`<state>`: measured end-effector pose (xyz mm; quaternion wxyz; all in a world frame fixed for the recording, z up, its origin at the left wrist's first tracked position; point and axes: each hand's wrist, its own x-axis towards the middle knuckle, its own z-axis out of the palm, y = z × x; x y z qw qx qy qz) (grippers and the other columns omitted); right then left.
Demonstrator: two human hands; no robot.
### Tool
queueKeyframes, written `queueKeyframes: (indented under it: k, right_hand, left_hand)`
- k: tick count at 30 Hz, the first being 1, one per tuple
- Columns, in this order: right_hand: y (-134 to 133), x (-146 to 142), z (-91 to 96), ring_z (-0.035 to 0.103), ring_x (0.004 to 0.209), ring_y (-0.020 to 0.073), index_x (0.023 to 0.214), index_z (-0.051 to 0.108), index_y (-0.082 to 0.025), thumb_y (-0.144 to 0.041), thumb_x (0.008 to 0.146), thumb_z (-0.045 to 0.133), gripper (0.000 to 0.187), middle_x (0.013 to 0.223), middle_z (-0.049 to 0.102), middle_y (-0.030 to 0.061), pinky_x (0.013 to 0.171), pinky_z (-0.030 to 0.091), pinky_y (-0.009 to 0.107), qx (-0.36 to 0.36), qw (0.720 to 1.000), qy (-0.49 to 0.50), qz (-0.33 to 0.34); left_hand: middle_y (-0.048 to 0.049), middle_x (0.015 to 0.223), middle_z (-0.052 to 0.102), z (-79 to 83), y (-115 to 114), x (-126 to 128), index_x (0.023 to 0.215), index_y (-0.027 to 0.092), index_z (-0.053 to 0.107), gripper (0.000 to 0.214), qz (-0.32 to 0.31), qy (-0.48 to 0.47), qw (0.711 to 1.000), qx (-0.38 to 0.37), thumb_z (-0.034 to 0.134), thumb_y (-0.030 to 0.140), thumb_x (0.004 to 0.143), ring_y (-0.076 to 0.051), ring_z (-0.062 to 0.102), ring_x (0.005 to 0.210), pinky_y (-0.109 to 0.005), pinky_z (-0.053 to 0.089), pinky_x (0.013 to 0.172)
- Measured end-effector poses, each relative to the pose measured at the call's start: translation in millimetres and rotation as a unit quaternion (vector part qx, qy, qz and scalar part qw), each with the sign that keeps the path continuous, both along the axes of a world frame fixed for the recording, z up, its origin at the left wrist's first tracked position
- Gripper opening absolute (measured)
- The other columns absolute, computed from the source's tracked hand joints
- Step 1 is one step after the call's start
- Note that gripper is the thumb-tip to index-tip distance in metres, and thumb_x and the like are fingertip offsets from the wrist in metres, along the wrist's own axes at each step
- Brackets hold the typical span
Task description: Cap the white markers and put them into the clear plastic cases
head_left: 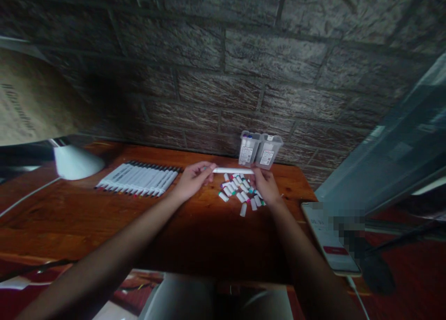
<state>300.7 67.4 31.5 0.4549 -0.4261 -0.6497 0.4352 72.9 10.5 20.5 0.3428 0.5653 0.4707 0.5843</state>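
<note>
A white marker (232, 170) is held level between my two hands, above the wooden table. My left hand (194, 179) pinches its left end between thumb and fingers. The right end sits in the closed fingers of my right hand (266, 184). Just below the marker lies a loose heap of white marker caps (240, 197) with coloured ends, partly hidden by my right hand. To the left, several white markers (139, 179) lie side by side in a neat row.
Two clear plastic containers (250, 149) stand against the brick wall (216, 88); the left one has purple and blue items in it. A lamp (75, 162) is at the left of the wooden table (195, 227). A phone (329, 238) with a cable lies at the right edge.
</note>
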Motion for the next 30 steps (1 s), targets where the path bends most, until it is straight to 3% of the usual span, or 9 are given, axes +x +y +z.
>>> queueKeyframes:
  k: [5,10,16,21,23,26,30]
  right_hand:
    - [-4.3,-2.1,-1.0,0.035,0.037,0.0110,0.038,0.043,-0.023,-0.046,0.085,0.044,0.052,0.036,0.040,-0.0030,0.046,0.029,0.029,-0.044,0.998,-0.049,0.019]
    - [-5.9,-3.9,-2.2,0.034,0.034,0.0110,0.042,0.056,-0.022,-0.058,0.087,0.044,0.059,0.033,0.038,-0.0032,0.044,0.029,0.028,-0.071,0.994,-0.034,0.069]
    - [-12.5,-8.6,1.4,0.036,0.037,0.0094,0.051,0.057,-0.020,-0.072,0.081,0.053,0.060,0.041,0.045,-0.0038,0.042,0.026,0.026,-0.063,0.994,-0.019,0.084]
    - [-16.2,-9.4,1.9,0.036,0.039,0.0089,0.058,0.061,-0.019,-0.072,0.082,0.053,0.059,0.045,0.047,-0.0037,0.042,0.025,0.025,-0.049,0.992,-0.028,0.115]
    - [-18.6,-8.5,2.4,0.044,0.045,0.0099,0.067,0.067,-0.018,-0.066,0.083,0.057,0.051,0.052,0.055,-0.0023,0.045,0.030,0.024,-0.022,0.984,-0.041,0.174]
    - [-27.1,-10.4,3.3,0.054,0.056,0.0111,0.083,0.071,-0.020,-0.055,0.083,0.065,0.035,0.067,0.065,-0.0012,0.051,0.037,0.022,-0.005,0.940,-0.079,0.331]
    - [-46.0,-23.1,-1.0,0.053,0.056,0.0105,0.080,0.069,-0.020,-0.052,0.082,0.067,0.032,0.070,0.066,-0.0016,0.050,0.037,0.022,-0.028,0.890,-0.100,0.444]
  left_hand:
    - [0.0044,0.053,0.052,2.5,1.1,0.6,0.094,0.014,0.071,0.027,-0.041,-0.140,0.989,0.000,0.073,0.039,0.082,-0.006,0.042,0.046,-0.019,0.032,0.047]
    - [0.0044,0.057,0.052,9.6,-0.6,3.8,0.094,0.012,0.073,0.027,-0.095,-0.250,0.964,-0.008,0.081,0.027,0.074,-0.004,0.036,0.047,-0.019,0.033,0.047]
    - [0.0044,0.056,0.048,10.8,0.0,3.2,0.092,0.010,0.073,0.029,-0.086,-0.258,0.962,-0.017,0.081,0.032,0.075,-0.004,0.034,0.048,-0.018,0.031,0.046]
    - [0.0054,0.055,0.045,11.3,1.3,2.5,0.089,0.010,0.072,0.029,-0.085,-0.262,0.961,-0.015,0.080,0.035,0.076,-0.004,0.033,0.048,-0.018,0.032,0.047]
    - [0.0060,0.052,0.043,11.8,2.0,3.4,0.087,0.010,0.072,0.031,-0.081,-0.264,0.961,-0.013,0.079,0.038,0.076,-0.004,0.032,0.047,-0.018,0.031,0.046]
    - [0.0075,0.048,0.039,12.2,1.6,6.5,0.084,0.010,0.071,0.035,-0.073,-0.260,0.963,-0.013,0.078,0.044,0.076,-0.004,0.032,0.045,-0.018,0.029,0.045]
    - [0.0079,0.046,0.037,9.6,-1.9,11.7,0.080,0.011,0.072,0.041,-0.071,-0.217,0.973,-0.046,0.077,0.051,0.075,-0.004,0.031,0.043,-0.018,0.025,0.043]
